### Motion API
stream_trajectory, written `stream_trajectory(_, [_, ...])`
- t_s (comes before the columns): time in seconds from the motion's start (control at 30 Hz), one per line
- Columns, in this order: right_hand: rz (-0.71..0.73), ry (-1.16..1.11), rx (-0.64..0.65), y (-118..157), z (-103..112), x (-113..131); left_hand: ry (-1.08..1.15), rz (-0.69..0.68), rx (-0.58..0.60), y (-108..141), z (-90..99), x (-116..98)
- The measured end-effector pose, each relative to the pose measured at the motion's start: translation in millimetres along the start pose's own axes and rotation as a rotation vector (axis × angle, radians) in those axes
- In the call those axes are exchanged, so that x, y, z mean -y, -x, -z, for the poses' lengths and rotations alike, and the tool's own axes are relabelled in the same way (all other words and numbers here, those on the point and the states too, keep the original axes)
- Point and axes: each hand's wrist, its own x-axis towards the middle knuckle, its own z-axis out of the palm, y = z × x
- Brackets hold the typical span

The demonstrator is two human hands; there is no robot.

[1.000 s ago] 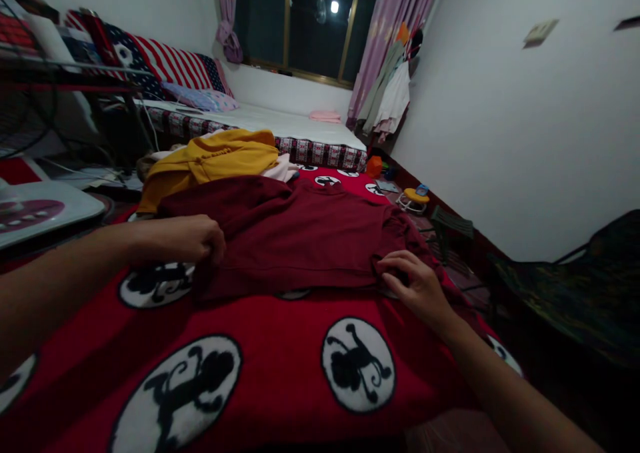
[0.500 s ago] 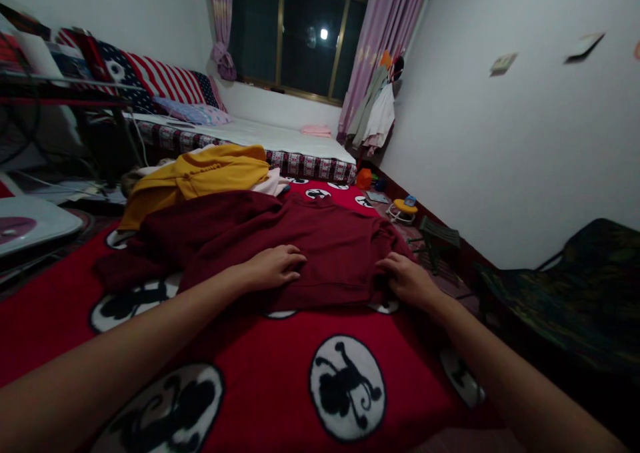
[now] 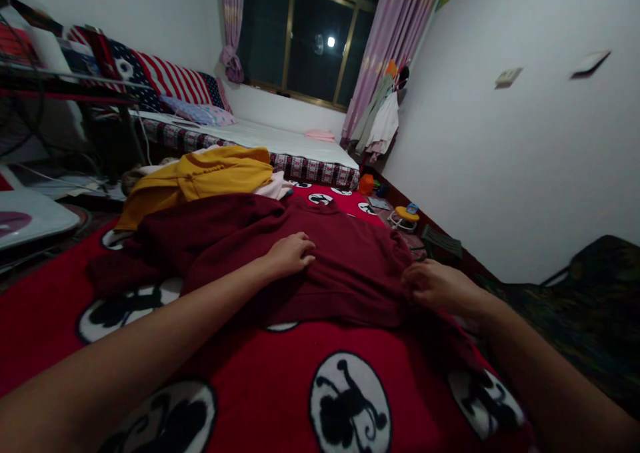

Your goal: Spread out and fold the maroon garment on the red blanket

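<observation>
The left hand [image 3: 291,255] presses flat, fingers spread, on the maroon sweater [image 3: 300,253] to pin it while the right hand [image 3: 434,286] pinches its right edge taut.

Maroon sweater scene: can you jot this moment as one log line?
left hand: flat on maroon sweater | right hand: pinching its right edge | sweater on red blanket

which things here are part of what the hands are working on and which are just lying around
In hand:
dark red knit sweater
left hand flat on it
right hand pinching its edge
red fleece blanket with monkey circles

Lying about:
mustard yellow garment
small yellow stool
pink pillow
</observation>
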Motion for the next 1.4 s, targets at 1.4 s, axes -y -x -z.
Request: stream_trajectory(1.4, [-0.528, -0.35, -0.16, -267, -116, 35, 0.321, 0.222, 0.014, -13, -34.1, 12])
